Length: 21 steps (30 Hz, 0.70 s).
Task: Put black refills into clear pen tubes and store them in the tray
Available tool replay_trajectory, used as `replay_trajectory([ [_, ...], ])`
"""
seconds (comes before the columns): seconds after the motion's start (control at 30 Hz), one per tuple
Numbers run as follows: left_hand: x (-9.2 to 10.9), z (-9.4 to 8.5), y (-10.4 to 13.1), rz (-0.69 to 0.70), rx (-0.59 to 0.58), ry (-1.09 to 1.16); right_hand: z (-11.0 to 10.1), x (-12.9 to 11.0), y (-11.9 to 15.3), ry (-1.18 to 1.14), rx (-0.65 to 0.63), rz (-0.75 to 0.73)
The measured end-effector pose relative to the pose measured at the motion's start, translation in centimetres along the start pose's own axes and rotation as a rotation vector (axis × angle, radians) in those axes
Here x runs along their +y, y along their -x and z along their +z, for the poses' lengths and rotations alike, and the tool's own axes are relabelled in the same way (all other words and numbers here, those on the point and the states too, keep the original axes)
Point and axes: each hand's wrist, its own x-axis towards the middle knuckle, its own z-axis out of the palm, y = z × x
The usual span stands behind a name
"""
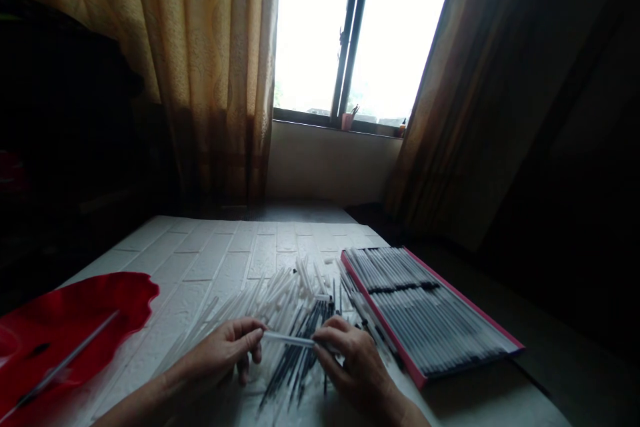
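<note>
A translucent white pen barrel point(289, 339) is stretched level between my two hands, above the table. My left hand point(235, 345) pinches its left end between thumb and forefinger, the other fingers curled. At the right end, my right hand point(354, 355) closes thumb and fingers on it; whether a refill is also in that grip is hidden. Below lies a loose heap of dark, thin pen refills point(295, 363). More translucent barrels point(240, 303) are spread behind and to the left of my hands.
Right of the heap stands a shallow pink-edged box point(381, 320) with pens lined up in two rows. A red scalloped tray point(143, 290) at the left holds a long thin stick point(75, 357). The white brick-patterned tabletop point(205, 267) reaches toward a curtained window point(395, 40).
</note>
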Motion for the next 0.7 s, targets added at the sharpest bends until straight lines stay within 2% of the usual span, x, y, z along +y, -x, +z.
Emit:
replay_trajectory([
  [0.2,-0.5,-0.3,-0.3,0.027,-0.009,-0.019,-2.2,-0.4,1.5,0.029,0.079,0.072],
  [0.33,-1.2,-0.6,-0.9,0.021,-0.009,-0.024,-5.0,1.7,2.4,0.038,0.187,0.159],
  [0.43,-1.3,-0.6,-1.0,0.013,0.005,-0.017,-8.4,5.3,3.4,0.173,0.292,0.383],
  [0.5,-1.3,-0.5,-1.0,0.002,0.012,-0.015,-10.9,7.9,4.3,0.372,0.317,0.742],
  [0.53,-1.4,-0.5,-0.9,-0.001,0.022,-0.015,-12.1,9.0,4.8,0.422,0.324,0.835],
  [0.6,-1.5,-0.4,-0.8,0.003,0.055,-0.017,-13.9,10.7,5.8,0.495,0.324,0.970],
  [0.7,-1.6,-0.4,-0.8,0.015,0.084,-0.050,-15.0,11.7,6.7,0.569,0.282,1.082],
])
